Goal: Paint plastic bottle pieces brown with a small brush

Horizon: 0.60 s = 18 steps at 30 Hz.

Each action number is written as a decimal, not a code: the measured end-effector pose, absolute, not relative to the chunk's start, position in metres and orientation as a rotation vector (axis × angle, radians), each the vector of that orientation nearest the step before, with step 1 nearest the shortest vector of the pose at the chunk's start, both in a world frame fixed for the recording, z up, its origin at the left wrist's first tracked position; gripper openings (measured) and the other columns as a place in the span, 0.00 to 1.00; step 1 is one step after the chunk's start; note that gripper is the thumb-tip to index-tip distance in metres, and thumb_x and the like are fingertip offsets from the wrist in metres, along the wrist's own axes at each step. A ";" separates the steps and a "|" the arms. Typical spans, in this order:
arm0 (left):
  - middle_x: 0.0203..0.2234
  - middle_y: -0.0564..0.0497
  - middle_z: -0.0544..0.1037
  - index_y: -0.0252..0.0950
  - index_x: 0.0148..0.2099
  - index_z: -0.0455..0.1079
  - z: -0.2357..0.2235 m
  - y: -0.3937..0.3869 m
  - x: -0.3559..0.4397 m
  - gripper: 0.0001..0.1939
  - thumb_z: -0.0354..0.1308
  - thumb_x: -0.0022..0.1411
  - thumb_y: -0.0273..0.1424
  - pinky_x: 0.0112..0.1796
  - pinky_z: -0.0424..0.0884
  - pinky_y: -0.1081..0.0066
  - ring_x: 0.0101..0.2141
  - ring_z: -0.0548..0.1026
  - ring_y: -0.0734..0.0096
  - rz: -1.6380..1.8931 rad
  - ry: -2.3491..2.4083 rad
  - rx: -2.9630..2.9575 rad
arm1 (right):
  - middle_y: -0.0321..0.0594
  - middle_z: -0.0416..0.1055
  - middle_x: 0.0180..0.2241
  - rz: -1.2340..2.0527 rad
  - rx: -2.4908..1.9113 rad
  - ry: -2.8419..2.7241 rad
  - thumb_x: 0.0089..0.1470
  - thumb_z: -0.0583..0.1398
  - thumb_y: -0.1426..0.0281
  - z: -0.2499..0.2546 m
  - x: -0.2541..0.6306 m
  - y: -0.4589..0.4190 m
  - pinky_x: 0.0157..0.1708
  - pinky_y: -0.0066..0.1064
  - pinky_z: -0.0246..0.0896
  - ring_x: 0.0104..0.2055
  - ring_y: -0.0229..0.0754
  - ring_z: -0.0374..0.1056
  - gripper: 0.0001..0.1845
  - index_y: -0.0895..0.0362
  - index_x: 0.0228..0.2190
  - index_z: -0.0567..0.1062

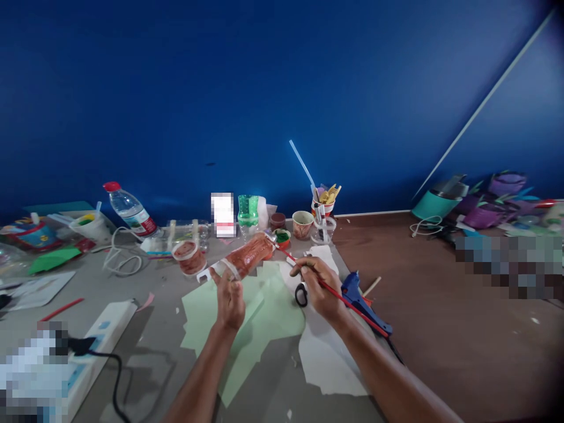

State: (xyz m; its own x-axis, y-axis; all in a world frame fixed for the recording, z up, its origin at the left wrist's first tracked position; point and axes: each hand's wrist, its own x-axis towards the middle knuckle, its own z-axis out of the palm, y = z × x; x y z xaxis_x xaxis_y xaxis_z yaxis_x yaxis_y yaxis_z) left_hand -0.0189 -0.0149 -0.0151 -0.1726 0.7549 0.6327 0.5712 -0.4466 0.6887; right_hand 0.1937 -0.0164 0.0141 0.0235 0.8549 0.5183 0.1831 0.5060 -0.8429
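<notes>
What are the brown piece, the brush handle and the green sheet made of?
Brown piece: glossy, perhaps painted plastic; bright highlights show along it. Brush handle: smooth, possibly wood or plastic; even red colour hides which. Green sheet: matte, likely paper, looking flat, thin and jagged-edged.

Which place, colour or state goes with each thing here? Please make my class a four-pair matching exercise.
Column one:
1. Brush
2. Brown bottle
3. Glue gun
4. Power strip

Column two:
A. White, with a black plug in it
B. In the left hand
C. Blue
D. In the right hand

Pairs: 1-D, 2-B, 3-C, 4-A
</notes>
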 end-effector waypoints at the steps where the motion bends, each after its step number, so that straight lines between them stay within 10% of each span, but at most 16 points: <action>1: 0.40 0.43 0.79 0.38 0.43 0.74 -0.016 -0.014 -0.019 0.35 0.32 0.66 0.55 0.65 0.34 0.51 0.49 0.73 0.55 1.699 1.547 1.907 | 0.38 0.76 0.29 0.666 -0.945 -1.489 0.58 0.54 0.72 0.014 0.195 -0.017 0.26 0.29 0.59 0.24 0.36 0.65 0.09 0.55 0.35 0.74; 18: 0.40 0.43 0.79 0.38 0.43 0.73 -0.014 -0.013 -0.019 0.33 0.34 0.66 0.54 0.65 0.34 0.51 0.52 0.72 0.54 1.741 1.541 1.833 | 0.37 0.76 0.25 0.711 -0.881 -1.403 0.57 0.55 0.71 0.016 0.198 -0.015 0.25 0.30 0.59 0.24 0.38 0.66 0.08 0.55 0.33 0.75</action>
